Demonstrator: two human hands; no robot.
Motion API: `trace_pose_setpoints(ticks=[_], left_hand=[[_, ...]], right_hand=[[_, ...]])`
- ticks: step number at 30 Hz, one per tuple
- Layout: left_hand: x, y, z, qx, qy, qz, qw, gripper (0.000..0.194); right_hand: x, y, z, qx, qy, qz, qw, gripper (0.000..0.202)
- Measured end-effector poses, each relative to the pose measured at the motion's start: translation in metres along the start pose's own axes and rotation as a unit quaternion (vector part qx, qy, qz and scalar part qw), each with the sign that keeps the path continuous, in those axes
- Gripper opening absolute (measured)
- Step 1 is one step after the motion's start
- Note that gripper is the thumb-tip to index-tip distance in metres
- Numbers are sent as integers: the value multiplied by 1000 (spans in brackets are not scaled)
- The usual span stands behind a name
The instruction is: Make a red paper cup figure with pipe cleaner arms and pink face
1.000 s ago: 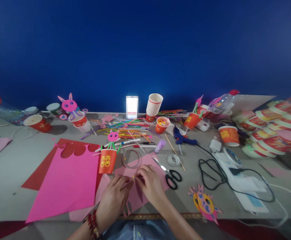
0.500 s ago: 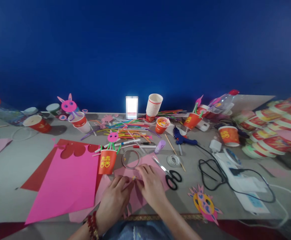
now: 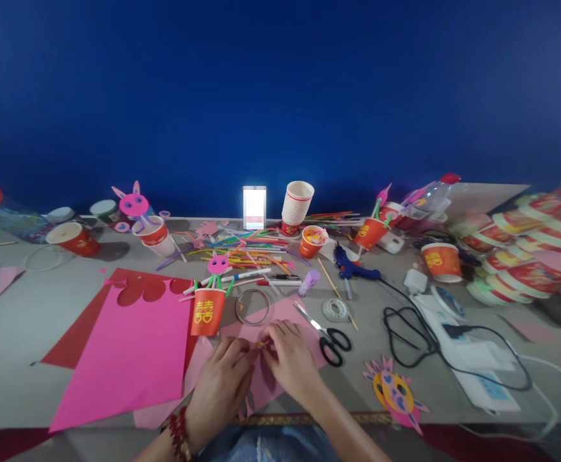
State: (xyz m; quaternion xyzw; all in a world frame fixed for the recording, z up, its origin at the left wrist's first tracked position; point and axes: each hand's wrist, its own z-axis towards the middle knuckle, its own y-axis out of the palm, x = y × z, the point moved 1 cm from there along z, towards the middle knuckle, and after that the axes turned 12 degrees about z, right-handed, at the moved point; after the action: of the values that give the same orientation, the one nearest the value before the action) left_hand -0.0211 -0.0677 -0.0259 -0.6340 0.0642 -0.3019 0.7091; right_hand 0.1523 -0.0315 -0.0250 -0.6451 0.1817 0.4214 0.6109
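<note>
My left hand (image 3: 226,372) and my right hand (image 3: 291,359) meet above a pale pink paper sheet (image 3: 285,314). Their fingertips pinch together around something tiny and yellowish, too small to name. Both hands are closed, and the fingers hide most of what lies between them. Just right of my right hand are the black-handled scissors (image 3: 331,340), blades slightly apart. A red paper cup (image 3: 207,311) with a pink paper figure (image 3: 218,263) on green stems stands beyond my left hand. Behind the fingertips lies a roll of tape (image 3: 253,307).
Bright pink paper (image 3: 131,353) lies on the left. A blue glue gun (image 3: 355,264) with a looping black cord rests at right, near a white power strip (image 3: 473,369). A paper face cutout (image 3: 396,393) lies by the front edge. Stacked cups (image 3: 297,202) stand at the back.
My right fingertips have shifted slightly and curled closer to the left ones. The rest of the table looks the same.
</note>
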Motion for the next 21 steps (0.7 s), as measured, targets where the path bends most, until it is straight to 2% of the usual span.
trace_pose_setpoints(ticks=[4,7,11,14,17,21], left_hand=[[-3,2,2,58,-33,-43,997,25],[-4,-1,7,84,-54,-110,989,17],[1,-8,17,42,-97,-236,966,11],[6,-13,22,18,-111,-287,951,14],[9,-16,26,9,-104,-288,952,15],[11,-14,30,-5,-94,-279,956,13]], right_hand=[[-3,1,-2,-3,2,23,1000,27],[-7,-3,-4,5,19,90,996,27],[-12,-12,-5,-2,32,270,962,17],[-16,-19,-5,-9,36,348,937,12],[-18,-22,-7,-3,36,363,931,14],[-13,-26,-11,7,31,327,944,22]])
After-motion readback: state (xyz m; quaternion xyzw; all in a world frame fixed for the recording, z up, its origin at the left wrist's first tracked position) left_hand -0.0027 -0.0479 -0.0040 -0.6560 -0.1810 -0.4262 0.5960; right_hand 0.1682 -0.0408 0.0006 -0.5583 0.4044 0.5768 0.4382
